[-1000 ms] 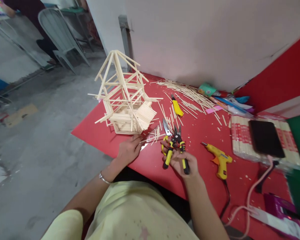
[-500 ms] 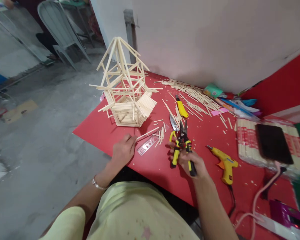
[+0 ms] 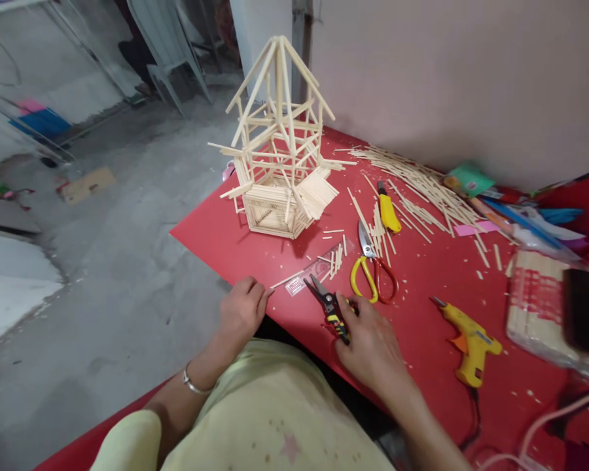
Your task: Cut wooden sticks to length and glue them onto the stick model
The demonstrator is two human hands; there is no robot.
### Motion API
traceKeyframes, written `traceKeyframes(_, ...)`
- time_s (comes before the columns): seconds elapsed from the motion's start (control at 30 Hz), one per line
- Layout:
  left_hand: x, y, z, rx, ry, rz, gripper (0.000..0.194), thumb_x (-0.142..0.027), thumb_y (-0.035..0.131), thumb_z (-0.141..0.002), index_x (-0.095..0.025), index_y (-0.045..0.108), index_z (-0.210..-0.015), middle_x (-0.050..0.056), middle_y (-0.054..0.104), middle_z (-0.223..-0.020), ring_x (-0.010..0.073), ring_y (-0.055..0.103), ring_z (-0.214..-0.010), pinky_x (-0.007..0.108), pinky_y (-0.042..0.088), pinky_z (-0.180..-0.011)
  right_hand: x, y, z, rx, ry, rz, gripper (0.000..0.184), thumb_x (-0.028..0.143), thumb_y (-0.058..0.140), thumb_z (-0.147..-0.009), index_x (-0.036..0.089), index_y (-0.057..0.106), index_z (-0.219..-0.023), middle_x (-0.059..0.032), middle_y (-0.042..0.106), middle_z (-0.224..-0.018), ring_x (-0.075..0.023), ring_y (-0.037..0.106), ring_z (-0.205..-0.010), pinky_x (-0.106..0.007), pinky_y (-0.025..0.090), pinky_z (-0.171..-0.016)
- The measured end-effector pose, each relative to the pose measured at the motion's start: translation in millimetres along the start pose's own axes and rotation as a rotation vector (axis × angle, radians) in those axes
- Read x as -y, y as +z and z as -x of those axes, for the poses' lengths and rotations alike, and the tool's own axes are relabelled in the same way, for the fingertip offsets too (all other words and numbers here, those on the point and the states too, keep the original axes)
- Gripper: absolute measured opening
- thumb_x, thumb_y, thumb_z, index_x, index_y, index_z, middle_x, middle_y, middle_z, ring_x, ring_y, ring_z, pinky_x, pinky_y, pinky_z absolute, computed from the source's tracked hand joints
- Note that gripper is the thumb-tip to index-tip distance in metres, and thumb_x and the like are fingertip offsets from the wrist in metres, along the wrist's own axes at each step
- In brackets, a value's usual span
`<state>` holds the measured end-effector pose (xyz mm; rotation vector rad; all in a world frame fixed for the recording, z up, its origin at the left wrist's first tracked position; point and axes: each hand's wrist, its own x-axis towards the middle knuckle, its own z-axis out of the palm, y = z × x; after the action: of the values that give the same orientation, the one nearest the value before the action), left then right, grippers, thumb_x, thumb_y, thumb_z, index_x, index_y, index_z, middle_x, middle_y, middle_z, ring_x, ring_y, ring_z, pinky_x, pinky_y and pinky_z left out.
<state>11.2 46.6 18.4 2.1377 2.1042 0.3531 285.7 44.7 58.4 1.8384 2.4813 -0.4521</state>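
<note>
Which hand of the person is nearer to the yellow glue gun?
Right. The right hand, holding the pliers, is left of the glue gun, with red table between them. The left hand, holding a thin stick, is farther left, beyond the pliers.

Glue gun and loose sticks suggest a craft workshop.

I record the stick model standing on the table, toward its left end. Before the model lies the ruler, offcuts on and beside it. I find the pliers in the right hand, at the ruler's near edge. The scissors lie to the right, the utility knife behind them, loose sticks beyond, along the wall. Farther right: glue gun, then packet, phone on top.
</note>
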Motion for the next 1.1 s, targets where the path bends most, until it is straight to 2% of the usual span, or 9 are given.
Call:
traceKeyframes(0.13,-6,6.5,3,-0.024,0.013,-0.062,0.03,-0.036,0.041,-0.103,-0.026,0.069,-0.107,0.006,0.065,-0.093,0.0202,0.06,-0.087,0.031,0.043,-0.069,0,-1,0,0.024,0.006,-0.01,0.076,0.018,0.059,-0.078,0.017,0.043,-0.152,-0.0175,0.051,-0.135,-0.032,0.056,-0.115,-0.043,0.047,-0.093)
traceKeyframes(0.3,-15,11.3,1,-0.072,0.035,-0.103,0.03,-0.032,0.042,-0.102,-0.024,0.069,-0.093,0.008,0.065,-0.098,0.0212,0.059,-0.093,0.032,0.042,-0.073,3,0,-2,0.026,0.024,0.021,0.075,0.02,0.06,-0.078,0.018,0.043,-0.151,-0.0182,0.049,-0.136,-0.0315,0.055,-0.113,-0.042,0.046,-0.09)
traceKeyframes(0.57,-23,14.1,-6,-0.137,-0.064,-0.183,0.044,-0.048,0.043,-0.101,-0.021,0.065,-0.074,0.007,0.063,-0.079,0.0195,0.058,-0.075,0.032,0.029,-0.06,1,1,-2,0.03,0.015,0.037,0.074,0.022,0.059,-0.079,0.018,0.042,-0.152,-0.0185,0.048,-0.138,-0.0319,0.055,-0.113,-0.042,0.046,-0.087)
traceKeyframes(1.1,-20,10.7,-7,-0.057,-0.059,-0.209,0.047,-0.047,0.041,-0.101,-0.02,0.067,-0.073,0.009,0.064,-0.079,0.0193,0.059,-0.075,0.031,0.028,-0.059,1,2,-1,-0.005,-0.013,0.023,0.071,0.021,0.056,-0.081,0.016,0.043,-0.151,-0.0194,0.05,-0.135,-0.0343,0.056,-0.111,-0.043,0.046,-0.082)
